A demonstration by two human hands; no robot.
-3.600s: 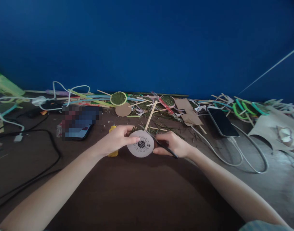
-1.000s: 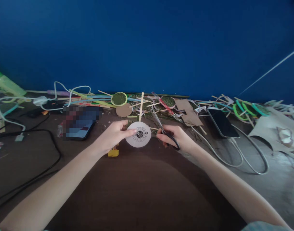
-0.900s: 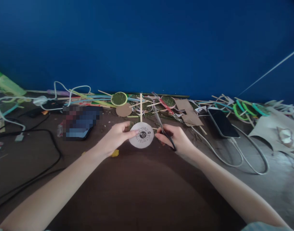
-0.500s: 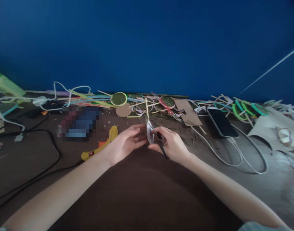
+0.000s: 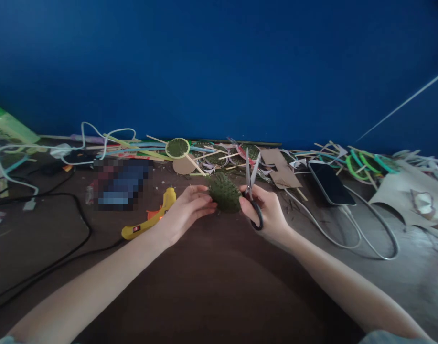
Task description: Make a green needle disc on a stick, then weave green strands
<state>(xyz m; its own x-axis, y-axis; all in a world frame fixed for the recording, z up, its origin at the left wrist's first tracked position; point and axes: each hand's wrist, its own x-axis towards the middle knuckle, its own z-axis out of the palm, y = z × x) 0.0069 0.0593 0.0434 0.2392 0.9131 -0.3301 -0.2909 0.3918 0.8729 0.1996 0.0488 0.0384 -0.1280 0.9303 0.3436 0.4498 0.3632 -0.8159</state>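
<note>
A round disc covered in dark green, leaf-like pieces [image 5: 224, 192] is held up between my two hands, its green face toward me. My left hand [image 5: 192, 209] grips its left edge with the fingertips. On the other side, my right hand [image 5: 267, 208] has scissors [image 5: 249, 186] in it, blades partly apart and pointing up, with the black handle around the palm. The thumb of that hand is at the disc's right edge. Pale sticks [image 5: 194, 165] show just behind the disc at its upper left.
A yellow glue gun [image 5: 150, 220] lies beside my left forearm. Green-faced round fans [image 5: 177, 148], strips and cardboard [image 5: 281, 167] line the blue wall. A phone [image 5: 331, 182] with a white cable lies right, and a black cord [image 5: 86, 224] runs left.
The disc, seen edge-on with its pale side before, has been turned so its green face shows. The scissors have swung upright and moved right with my right hand.
</note>
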